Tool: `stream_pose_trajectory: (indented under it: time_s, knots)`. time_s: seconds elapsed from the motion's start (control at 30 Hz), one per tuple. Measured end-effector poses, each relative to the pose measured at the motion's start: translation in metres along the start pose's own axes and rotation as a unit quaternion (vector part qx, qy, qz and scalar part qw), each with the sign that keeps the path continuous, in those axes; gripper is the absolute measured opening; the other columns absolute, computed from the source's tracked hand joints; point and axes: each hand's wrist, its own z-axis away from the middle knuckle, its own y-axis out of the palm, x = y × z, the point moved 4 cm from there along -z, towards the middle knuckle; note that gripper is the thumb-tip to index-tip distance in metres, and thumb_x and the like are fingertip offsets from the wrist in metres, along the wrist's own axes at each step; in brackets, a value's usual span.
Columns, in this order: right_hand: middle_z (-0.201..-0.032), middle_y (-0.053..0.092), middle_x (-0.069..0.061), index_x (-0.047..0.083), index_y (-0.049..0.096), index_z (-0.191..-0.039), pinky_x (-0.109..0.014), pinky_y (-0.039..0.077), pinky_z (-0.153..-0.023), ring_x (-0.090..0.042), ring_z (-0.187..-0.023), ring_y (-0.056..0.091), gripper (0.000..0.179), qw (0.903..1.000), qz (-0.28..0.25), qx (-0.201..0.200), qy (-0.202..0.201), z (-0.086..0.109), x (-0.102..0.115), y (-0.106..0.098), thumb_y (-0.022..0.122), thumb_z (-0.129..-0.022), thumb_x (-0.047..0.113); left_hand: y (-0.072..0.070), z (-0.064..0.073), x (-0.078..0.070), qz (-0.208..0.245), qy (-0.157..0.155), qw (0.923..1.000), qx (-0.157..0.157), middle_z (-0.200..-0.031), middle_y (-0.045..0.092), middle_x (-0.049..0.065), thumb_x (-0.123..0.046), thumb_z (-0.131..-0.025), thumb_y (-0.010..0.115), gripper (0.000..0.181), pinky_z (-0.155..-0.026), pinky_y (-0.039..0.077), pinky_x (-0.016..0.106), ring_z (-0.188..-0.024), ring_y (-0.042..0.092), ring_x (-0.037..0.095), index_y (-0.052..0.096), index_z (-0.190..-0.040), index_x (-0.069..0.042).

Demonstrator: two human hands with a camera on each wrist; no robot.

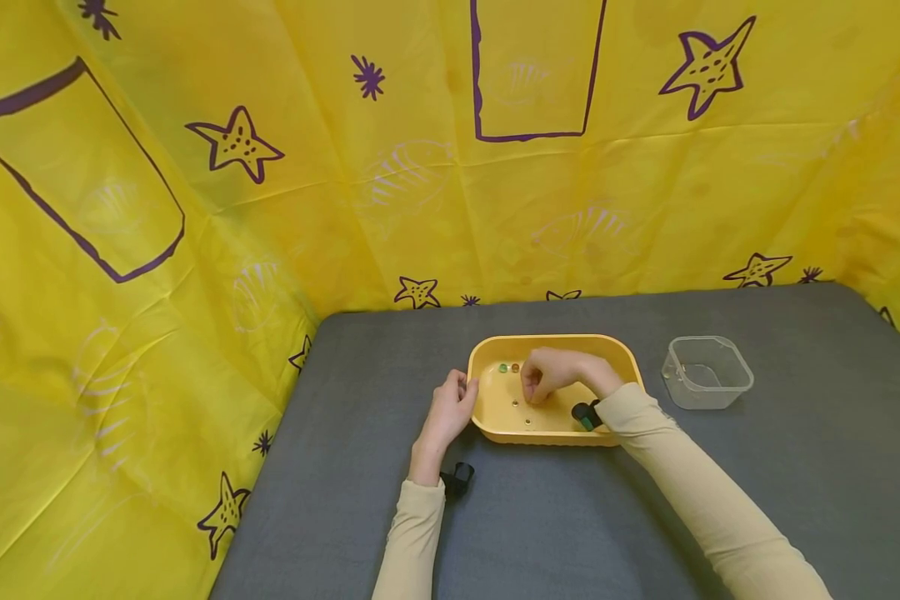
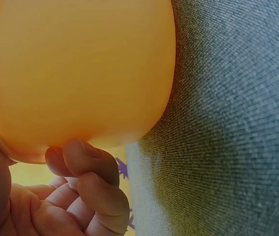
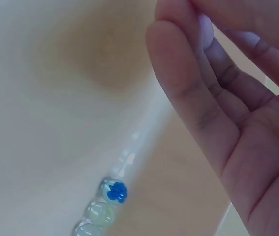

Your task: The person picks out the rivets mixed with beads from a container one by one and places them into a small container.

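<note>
A yellow plastic tub (image 1: 562,437) stands on the grey surface. My left hand (image 1: 450,408) grips its left end, with curled fingers (image 2: 97,160) against the outer wall in the left wrist view. Inside the tub is my right hand (image 1: 558,372), fingers bent down and brought together close to the bottom. Its fingertips meet at the top of the right wrist view; whether something is pinched there is hidden. A green marble (image 1: 503,367) and an orange marble (image 1: 515,367) lie near the back left. The right wrist view shows a clear marble with blue inside (image 3: 114,191) beside a pale greenish marble (image 3: 101,214).
A clear square plastic container (image 1: 708,398) stands right of the tub, apart from it. Yellow cloth (image 1: 420,225) with starfish drawings hangs behind and at the left. The grey cloth surface (image 1: 525,525) extends in front of the tub.
</note>
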Motion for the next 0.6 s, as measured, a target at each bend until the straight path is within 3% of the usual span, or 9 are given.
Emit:
stream_pose_trajectory:
  time_s: [0.6]
  knots:
    - [-0.064, 0.053, 0.001, 0.000, 0.064, -0.074, -0.023, 0.040, -0.056, -0.009, -0.058, 0.046, 0.007, 0.9994, -0.009, -0.027, 0.020, 0.018, 0.002, -0.013, 0.062, -0.076, -0.006, 0.000, -0.001, 0.001, -0.002, 0.000, 1.0000, 0.001, -0.063, 0.050, 0.003, -0.020, -0.096, 0.048, 0.020, -0.050, 0.039, 0.025, -0.052, 0.045, 0.012, 0.049, -0.095, 0.000]
